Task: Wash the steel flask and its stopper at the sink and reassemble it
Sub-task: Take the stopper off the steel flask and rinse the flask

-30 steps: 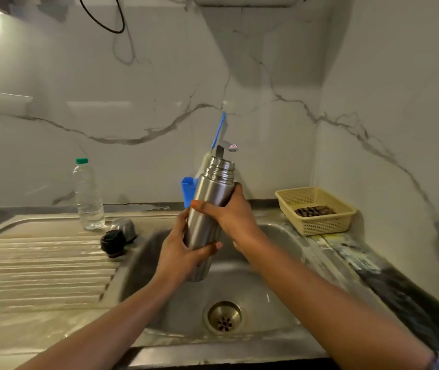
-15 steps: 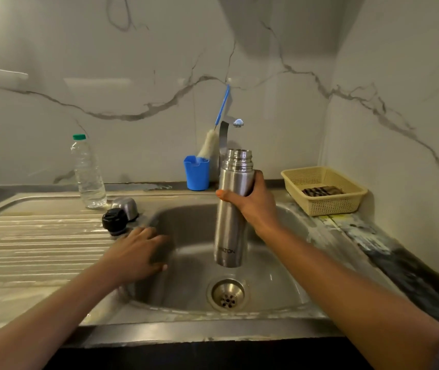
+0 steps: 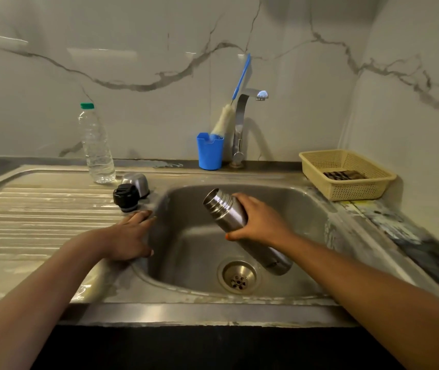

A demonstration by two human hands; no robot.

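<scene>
Gripping the steel flask (image 3: pixel 230 213) with the right hand (image 3: pixel 261 222), wrapped round the body just under the neck. Holding it aslant over the sink (image 3: pixel 213 297), open mouth toward the sink's back-left, base toward the sink's front, above the sink's drain (image 3: pixel 238 276). Held over the bowl, most likely, to let drips fall into the sink rather than outside it. Hard to tell whether tipped to empty or merely carried across.

Resting the left hand (image 3: pixel 130 236) flat on the sink's left rim, fingers straight, clasping nothing; bracing, by the look of it, or poised for the loose parts.

Parked just off the sink's back-left corner: the black stopper (image 3: pixel 125 197) and the steel cap (image 3: pixel 136 182), side by side, off the flask and within easy reach for reassembly. Further back on the sink's left, a clear plastic bottle (image 3: pixel 97 148), upright, green lid on.

Directly behind the sink, a blue cup (image 3: pixel 210 152) with a bottle brush (image 3: pixel 223 120) standing in it, and the tap (image 3: pixel 239 121); handy for scrubbing inside the neck. No stream seen at the spout.

Off the sink's back-right corner, a yellow mesh basket (image 3: pixel 346 174) with something dark inside.

Running off the sink's left, a ribbed steel draining board (image 3: pixel 39 222); looks streaky and wet, so probably slippery. Behind and to the right of the sink, a white veined marble wall (image 3: pixel 159 49), under dim, warm light.
</scene>
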